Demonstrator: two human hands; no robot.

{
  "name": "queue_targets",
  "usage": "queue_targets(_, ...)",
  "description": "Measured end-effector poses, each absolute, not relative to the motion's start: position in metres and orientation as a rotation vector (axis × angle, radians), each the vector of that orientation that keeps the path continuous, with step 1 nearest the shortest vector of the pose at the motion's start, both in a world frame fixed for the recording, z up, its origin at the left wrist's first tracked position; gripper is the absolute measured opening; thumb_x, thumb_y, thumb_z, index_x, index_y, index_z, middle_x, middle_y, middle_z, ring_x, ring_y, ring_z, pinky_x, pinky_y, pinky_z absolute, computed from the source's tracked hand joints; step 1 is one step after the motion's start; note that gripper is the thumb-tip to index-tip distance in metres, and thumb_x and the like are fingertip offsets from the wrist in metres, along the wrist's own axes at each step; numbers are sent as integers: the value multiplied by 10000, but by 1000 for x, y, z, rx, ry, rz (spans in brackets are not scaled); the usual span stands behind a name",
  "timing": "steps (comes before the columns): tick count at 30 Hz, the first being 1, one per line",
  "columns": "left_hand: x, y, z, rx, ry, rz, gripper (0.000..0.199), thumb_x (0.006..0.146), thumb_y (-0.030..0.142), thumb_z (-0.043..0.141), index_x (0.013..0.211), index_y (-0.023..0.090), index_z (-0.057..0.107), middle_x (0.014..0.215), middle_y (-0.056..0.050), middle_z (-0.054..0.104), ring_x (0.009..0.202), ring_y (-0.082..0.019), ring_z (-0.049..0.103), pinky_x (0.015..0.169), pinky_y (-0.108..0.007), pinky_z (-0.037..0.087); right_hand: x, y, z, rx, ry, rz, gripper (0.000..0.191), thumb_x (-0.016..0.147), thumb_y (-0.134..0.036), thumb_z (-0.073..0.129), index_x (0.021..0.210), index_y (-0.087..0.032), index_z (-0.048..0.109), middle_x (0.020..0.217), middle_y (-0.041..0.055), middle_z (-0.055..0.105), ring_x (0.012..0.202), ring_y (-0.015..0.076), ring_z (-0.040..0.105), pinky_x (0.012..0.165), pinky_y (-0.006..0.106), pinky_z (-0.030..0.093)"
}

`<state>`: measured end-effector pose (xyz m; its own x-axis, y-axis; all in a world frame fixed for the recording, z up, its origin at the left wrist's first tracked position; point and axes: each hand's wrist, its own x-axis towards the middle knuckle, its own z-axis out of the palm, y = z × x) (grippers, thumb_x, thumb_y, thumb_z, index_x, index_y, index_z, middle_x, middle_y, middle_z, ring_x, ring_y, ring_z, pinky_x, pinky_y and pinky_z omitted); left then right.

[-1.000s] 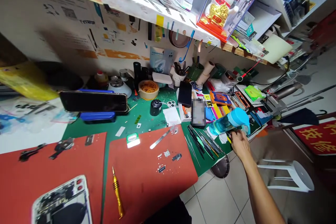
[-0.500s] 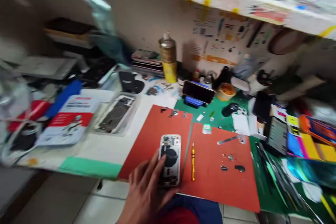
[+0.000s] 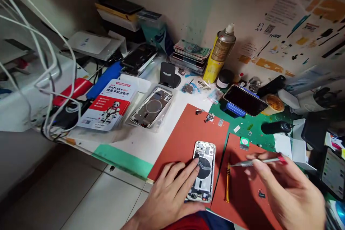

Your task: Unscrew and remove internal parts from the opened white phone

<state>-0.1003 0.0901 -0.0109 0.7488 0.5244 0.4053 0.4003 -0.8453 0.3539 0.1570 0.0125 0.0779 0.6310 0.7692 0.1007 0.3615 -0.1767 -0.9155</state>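
Note:
An opened white-framed phone housing (image 3: 207, 187) with a black round pad lies on the red-brown mat. My left hand (image 3: 172, 190) rests flat along its left side, fingers stretched out and fingertips touching the inside. Over the mat to the right, my right hand (image 3: 291, 190) pinches a slim grey pointed tool (image 3: 246, 163) with a red end; its exact kind is unclear. The tool's tip points left, close to the upper part of a gold screwdriver (image 3: 228, 187) lying on the mat. A small black part (image 3: 261, 194) lies beneath the right hand.
Loose metal parts (image 3: 209, 116) sit along the mat's far edge. A second phone housing (image 3: 153, 106) and a battery box (image 3: 107, 106) are left. Behind stand a spray can (image 3: 219, 54) and a phone on a blue stand (image 3: 245, 100). White cables (image 3: 72, 68) hang far left.
My right hand has come into view from the right, holding the grey tool. The view has swung left. My left hand stays on the phone housing.

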Motion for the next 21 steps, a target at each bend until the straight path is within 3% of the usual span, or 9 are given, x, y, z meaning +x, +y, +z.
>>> queue_targets(6, -101, 93, -15, 2693, 670, 805, 591, 932, 597, 638, 1274, 118, 689, 1405, -74, 678, 1158, -293, 580, 1003, -442, 399, 131, 49, 53, -1691, -1167, 465, 454, 927, -218, 675, 1343, -262, 497, 1049, 43, 758, 829, 157, 766, 748, 267, 659)
queue_targets(15, -98, 99, -11, 2730, 650, 823, 545, 971, 576, 588, 1226, 112, 716, 1349, -64, 715, 1114, -280, 601, 949, -436, 424, 121, 64, 45, -1685, -1560, 249, 488, 945, -97, 605, 1402, -196, 463, 1111, 59, 726, 1000, 142, 744, 891, 265, 636)
queue_targets(21, -100, 92, -17, 2679, 694, 812, 580, 917, 590, 665, 1247, 113, 704, 1408, -64, 676, 1145, -294, 589, 973, -459, 428, 113, 71, 42, -1658, -1709, 142, 437, 949, -83, 607, 1363, -162, 492, 1108, 52, 726, 958, 102, 738, 868, 165, 605)
